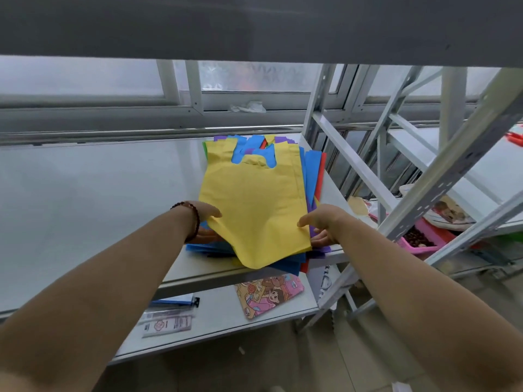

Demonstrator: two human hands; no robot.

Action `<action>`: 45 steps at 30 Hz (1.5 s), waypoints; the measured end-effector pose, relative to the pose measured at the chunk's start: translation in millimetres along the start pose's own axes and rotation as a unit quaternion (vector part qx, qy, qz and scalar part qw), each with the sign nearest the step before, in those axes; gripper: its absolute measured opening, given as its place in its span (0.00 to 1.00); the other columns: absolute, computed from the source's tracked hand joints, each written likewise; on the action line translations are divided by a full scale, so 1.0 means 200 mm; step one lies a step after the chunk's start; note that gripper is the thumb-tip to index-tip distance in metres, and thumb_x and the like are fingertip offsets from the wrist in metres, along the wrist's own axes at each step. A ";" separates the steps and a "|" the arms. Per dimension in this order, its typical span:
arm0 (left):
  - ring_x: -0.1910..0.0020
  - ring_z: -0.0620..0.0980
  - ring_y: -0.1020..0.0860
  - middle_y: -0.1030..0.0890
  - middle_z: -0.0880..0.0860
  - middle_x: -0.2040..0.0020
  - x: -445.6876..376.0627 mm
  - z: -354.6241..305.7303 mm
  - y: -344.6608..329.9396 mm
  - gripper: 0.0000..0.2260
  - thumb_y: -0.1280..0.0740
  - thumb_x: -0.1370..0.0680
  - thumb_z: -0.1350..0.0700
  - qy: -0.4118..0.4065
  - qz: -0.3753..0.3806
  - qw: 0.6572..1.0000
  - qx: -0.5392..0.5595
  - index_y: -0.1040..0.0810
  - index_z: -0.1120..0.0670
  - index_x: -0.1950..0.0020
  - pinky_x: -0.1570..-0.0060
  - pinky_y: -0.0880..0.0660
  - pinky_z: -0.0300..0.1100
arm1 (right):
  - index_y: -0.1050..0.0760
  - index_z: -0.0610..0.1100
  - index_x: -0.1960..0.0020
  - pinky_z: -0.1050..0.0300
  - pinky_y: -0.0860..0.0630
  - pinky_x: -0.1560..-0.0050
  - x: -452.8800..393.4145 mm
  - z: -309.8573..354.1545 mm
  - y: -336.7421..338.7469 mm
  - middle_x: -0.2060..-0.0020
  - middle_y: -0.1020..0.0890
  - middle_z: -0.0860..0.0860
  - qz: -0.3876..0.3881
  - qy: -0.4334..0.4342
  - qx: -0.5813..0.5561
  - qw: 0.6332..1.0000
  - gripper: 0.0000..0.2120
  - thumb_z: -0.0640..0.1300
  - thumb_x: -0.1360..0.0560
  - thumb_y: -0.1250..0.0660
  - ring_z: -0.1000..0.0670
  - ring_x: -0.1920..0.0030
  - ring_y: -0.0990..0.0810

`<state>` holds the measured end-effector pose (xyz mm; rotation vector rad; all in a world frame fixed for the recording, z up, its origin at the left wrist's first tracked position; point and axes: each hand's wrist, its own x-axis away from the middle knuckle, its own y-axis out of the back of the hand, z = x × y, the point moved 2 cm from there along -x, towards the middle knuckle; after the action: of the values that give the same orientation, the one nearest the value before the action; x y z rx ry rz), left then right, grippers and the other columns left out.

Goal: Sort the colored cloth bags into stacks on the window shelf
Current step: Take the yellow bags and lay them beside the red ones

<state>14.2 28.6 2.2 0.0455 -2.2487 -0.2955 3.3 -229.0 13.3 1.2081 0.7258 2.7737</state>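
1. The yellow bag [254,205] tops a mixed pile of bags [311,176] at the right end of the window shelf [99,193]
2. Left hand [202,219] and right hand [322,224] each pinch its near edge, thumb on top
3. A pink tray [424,244] holds dark brown pieces, hard to make out
4. The fingers are hidden under the cloth

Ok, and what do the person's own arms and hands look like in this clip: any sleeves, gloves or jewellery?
Both forearms are bare up to the frame edge: no sleeves show, and no gloves. The left hand has a bracelet of dark round beads around its wrist. The right hand and its wrist carry nothing visible: no watch or band. The fingers are partly hidden by the bags, so rings cannot be ruled out.
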 end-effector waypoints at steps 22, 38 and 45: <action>0.61 0.54 0.16 0.14 0.56 0.57 -0.17 0.29 0.27 0.14 0.35 0.24 0.55 0.015 0.182 0.983 0.032 0.24 0.57 0.40 0.48 0.23 0.52 | 0.31 0.36 0.36 0.46 0.24 0.41 -0.33 0.20 -0.17 0.39 0.26 0.40 -0.116 0.052 0.022 0.992 0.27 0.48 0.30 0.27 0.39 0.41 0.25; 0.54 0.56 0.17 0.16 0.57 0.50 -0.14 0.24 0.16 0.25 0.24 0.34 0.59 -0.079 0.226 0.971 0.019 0.25 0.59 0.39 0.56 0.19 0.51 | 0.26 0.40 0.39 0.51 0.20 0.65 -0.20 0.17 -0.09 0.61 0.15 0.44 0.120 0.052 -0.229 0.965 0.14 0.39 0.24 0.35 0.45 0.63 0.16; 0.42 0.61 0.23 0.22 0.60 0.39 0.07 0.32 -0.07 0.22 0.31 0.28 0.65 -0.119 0.194 0.974 -0.013 0.28 0.58 0.35 0.38 0.30 0.63 | 0.32 0.44 0.32 0.40 0.24 0.44 0.10 -0.03 0.28 0.40 0.23 0.45 0.106 0.229 -0.258 0.933 0.21 0.38 0.24 0.35 0.40 0.40 0.23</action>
<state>-44.6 25.6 -30.2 -0.4606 -2.4271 -0.1220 -6.5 -277.3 47.1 0.5729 -0.1598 3.1526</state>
